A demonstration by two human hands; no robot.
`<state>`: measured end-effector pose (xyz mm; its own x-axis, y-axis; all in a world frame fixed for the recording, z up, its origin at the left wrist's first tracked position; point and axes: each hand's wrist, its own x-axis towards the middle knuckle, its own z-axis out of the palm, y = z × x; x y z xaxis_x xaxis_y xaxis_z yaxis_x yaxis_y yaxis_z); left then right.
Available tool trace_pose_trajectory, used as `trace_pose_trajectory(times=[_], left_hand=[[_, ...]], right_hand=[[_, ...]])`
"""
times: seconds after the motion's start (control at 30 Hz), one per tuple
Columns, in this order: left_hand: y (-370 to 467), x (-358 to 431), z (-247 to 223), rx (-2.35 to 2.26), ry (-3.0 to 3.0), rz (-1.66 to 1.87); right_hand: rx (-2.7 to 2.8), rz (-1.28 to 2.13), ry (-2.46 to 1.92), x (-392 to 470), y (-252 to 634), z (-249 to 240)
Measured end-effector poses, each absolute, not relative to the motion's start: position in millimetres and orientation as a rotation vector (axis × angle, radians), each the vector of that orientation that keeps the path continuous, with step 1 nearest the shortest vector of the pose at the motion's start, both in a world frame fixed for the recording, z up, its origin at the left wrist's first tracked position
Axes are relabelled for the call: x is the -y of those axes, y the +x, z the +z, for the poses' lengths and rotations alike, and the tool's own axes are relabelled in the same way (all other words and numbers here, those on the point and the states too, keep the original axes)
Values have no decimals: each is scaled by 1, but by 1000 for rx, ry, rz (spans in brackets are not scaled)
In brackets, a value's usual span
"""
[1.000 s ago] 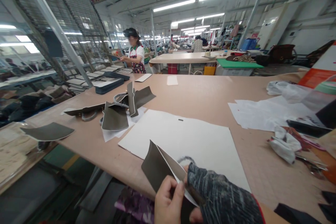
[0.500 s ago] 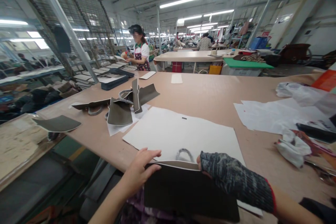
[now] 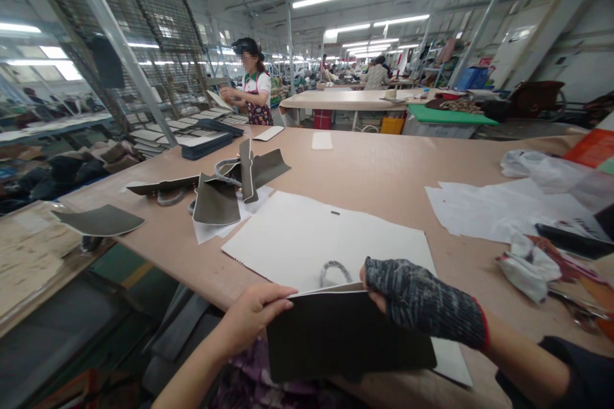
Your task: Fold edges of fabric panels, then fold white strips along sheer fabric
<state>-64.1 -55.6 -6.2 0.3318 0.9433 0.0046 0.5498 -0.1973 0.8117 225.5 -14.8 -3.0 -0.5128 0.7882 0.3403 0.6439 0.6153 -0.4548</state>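
A dark panel with a pale edge (image 3: 345,339) hangs at the table's near side, its upper edge bent over. My left hand (image 3: 259,313) is bare and pinches the left end of that edge between thumb and fingers. In a dark grey knitted fingerless glove, my right hand (image 3: 407,300) grips the same edge further right. Just behind the edge a grey wrapped loop handle (image 3: 334,268) stands up. Beneath lies a large white sheet (image 3: 330,230) with a small dark slot near its far side.
Several dark panels (image 3: 218,201) with wrapped handles lie to the left on the brown table (image 3: 374,166). White paper (image 3: 499,208), a crumpled white cloth (image 3: 527,268) and plastic are at the right. Across the table, a co-worker (image 3: 256,92) holds a pale panel near stacked panels (image 3: 211,144).
My left fingers and thumb have closed on the panel's edge, where they were apart before. The panel has risen slightly with my right hand. The co-worker's held panel has tilted up.
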Motion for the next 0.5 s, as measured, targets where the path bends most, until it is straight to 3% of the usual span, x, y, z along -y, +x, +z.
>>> trace_pose_trajectory(times=[0.13,0.5], left_hand=[[-59,56,-2,-1284,2102,445],[-14,46,12,-1235,2273,267]], right_hand=[[2626,-63,-976,14,224,-1],[2621,-362,-935,20,216,11]])
